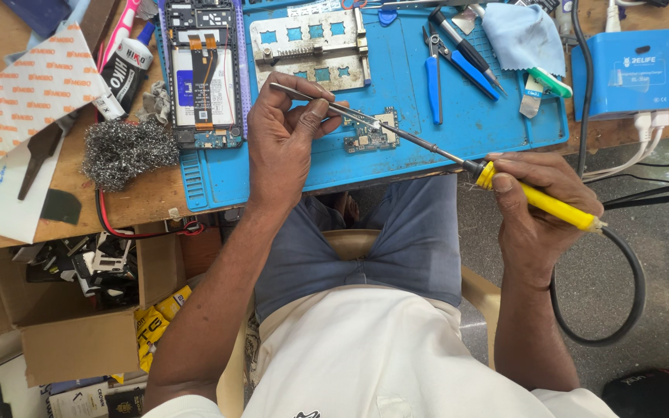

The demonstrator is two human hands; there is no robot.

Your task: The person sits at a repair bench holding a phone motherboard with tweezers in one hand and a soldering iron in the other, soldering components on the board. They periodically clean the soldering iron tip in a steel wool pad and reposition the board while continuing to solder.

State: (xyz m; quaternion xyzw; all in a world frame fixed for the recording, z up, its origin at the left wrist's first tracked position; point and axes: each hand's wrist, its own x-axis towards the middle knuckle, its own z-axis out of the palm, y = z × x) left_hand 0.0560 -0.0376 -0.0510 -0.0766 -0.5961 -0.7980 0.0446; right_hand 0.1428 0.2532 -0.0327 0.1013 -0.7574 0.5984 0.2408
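Cluttered tabletop (pixel 141 203), blue mat (pixel 396 159) | left hand (pixel 284 139) pinches tweezers (pixel 303 94) over circuit board (pixel 371 133) | right hand (pixel 540 205) grips yellow soldering iron (pixel 540 201), tip at board | opened phone (pixel 207 73), steel wool (pixel 121 151) left

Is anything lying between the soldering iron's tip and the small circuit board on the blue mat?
Nothing visible blocks it. The soldering iron, held in the right hand, reaches its tip to the small circuit board on the blue mat. The left hand brings tweezers to the same spot from the other side.
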